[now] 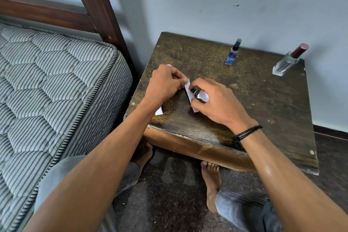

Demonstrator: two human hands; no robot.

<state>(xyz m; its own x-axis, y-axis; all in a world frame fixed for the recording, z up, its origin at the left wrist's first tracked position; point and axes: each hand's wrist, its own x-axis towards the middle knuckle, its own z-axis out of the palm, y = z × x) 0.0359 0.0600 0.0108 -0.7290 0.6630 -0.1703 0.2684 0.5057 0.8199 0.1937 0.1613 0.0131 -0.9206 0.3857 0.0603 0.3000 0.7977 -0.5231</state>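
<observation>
A small dark bottle point(200, 96) with a black neck lies tilted in my right hand point(218, 101), whose fingers curl round it above the worn wooden table point(263, 100). My left hand point(163, 83) pinches the upper end of a white paper strip point(188, 90) that runs behind the bottle and down to the table. Another white paper scrap point(159, 111) peeks out from under my left wrist near the table's left edge.
A blue spray bottle point(232, 52) stands at the table's back. A clear glass bottle point(288, 62) with a dark red cap stands at the back right. A striped mattress point(56, 90) on a dark wooden bed frame point(98, 5) lies left. My bare feet are below.
</observation>
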